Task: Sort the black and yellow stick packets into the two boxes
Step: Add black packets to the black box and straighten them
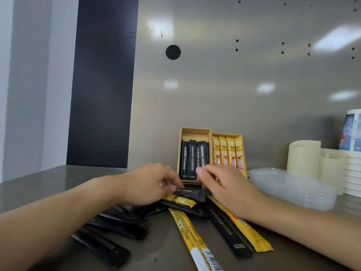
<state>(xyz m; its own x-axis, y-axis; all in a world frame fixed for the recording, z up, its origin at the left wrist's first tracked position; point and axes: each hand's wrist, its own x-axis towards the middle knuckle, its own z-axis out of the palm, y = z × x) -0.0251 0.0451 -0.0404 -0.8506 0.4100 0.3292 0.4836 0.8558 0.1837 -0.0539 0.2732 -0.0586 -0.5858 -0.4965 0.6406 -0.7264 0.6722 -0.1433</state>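
Note:
Two open cardboard boxes lean against the back wall. The left box (195, 132) holds three black stick packets (192, 158); the right box (227, 134) holds several yellow ones (227, 151). Loose black packets (117, 222) and yellow packets (187, 229) lie mixed on the steel counter in front. My left hand (150, 184) and my right hand (224, 188) meet just below the boxes, both with fingertips on one black packet (192, 193) at the top of the pile. Part of that packet is hidden under my fingers.
A clear plastic lid stack (293, 188) lies to the right of my right hand. Behind it stand two cream candles (304, 157) and a stack of paper cups (353, 153). The metal back wall (234, 85) rises directly behind the boxes.

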